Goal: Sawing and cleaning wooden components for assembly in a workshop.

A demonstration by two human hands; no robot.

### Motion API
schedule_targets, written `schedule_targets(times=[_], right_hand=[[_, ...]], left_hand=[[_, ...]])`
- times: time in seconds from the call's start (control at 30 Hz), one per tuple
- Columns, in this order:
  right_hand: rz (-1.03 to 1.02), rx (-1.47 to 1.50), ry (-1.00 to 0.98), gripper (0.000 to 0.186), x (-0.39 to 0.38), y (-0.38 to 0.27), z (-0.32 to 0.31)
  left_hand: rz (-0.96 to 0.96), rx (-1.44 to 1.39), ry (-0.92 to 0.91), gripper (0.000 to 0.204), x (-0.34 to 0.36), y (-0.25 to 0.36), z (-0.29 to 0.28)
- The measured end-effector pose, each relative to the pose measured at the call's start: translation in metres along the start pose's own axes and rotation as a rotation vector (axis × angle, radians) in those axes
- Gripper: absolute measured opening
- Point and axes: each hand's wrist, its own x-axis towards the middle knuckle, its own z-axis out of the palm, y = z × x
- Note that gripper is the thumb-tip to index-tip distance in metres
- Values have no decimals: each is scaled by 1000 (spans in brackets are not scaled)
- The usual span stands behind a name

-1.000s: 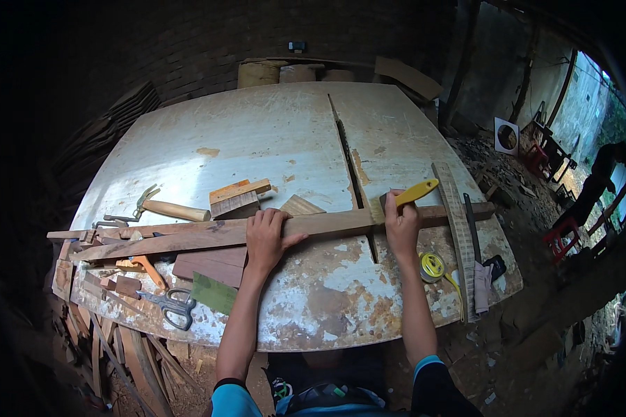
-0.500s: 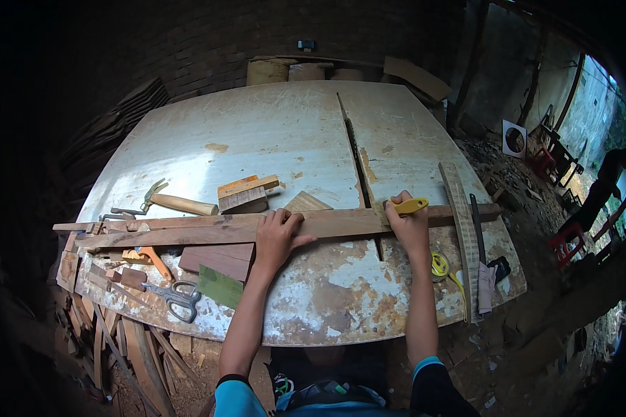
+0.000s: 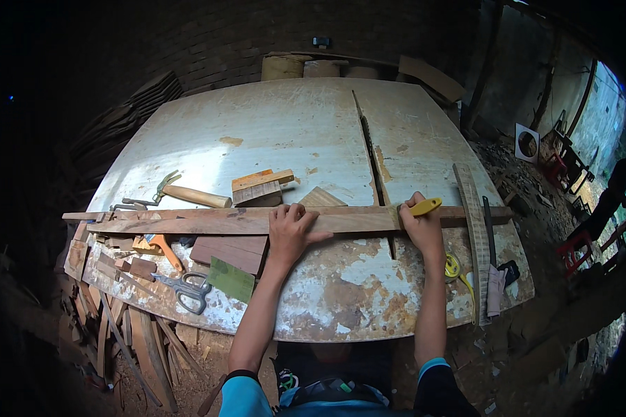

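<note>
1. A person in blue-trimmed sleeves works at a worn, patchy table [image 3: 334, 309], where a long wooden plank [image 3: 355, 222] lies crosswise over the near half, in front of a second wooden strip [image 3: 462, 217]
2. The left hand [image 3: 290, 233] rests on the plank near its middle, bent fingers over the far edge and thumb spread well away to the right, the hand loosely open rather than wrapped round the wood
3. The right hand [image 3: 421, 224] is closed round the yellow handle of a brush [image 3: 426, 206], its bristle end at the plank's right part; how hard it presses, one cannot tell
4. To the left lie a claw hammer [image 3: 198, 196], grey-handled scissors [image 3: 192, 295], a green sheet [image 3: 231, 279] and an orange-handled brush [image 3: 167, 254]
5. A yellow tape measure [image 3: 453, 266] sits just beside the right forearm, near a pale wooden slat [image 3: 472, 250]
6. In the dim background at right, another person [image 3: 608, 198] appears near a red chair [image 3: 574, 250]
</note>
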Motion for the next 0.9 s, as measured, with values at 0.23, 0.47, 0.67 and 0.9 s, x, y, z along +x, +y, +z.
schedule_targets(times=[0.23, 0.47, 0.67, 0.9], right_hand=[[46, 229, 40, 15, -1, -11, -12], [198, 161, 172, 23, 2, 2, -1], [132, 75, 27, 22, 2, 6, 0], [-16, 91, -30, 21, -6, -12, -6]], left_hand=[[21, -39, 10, 46, 2, -2, -1], [10, -37, 15, 46, 3, -1, -1], [-12, -30, -1, 47, 3, -1, -2], [76, -35, 32, 43, 6, -2, -1]])
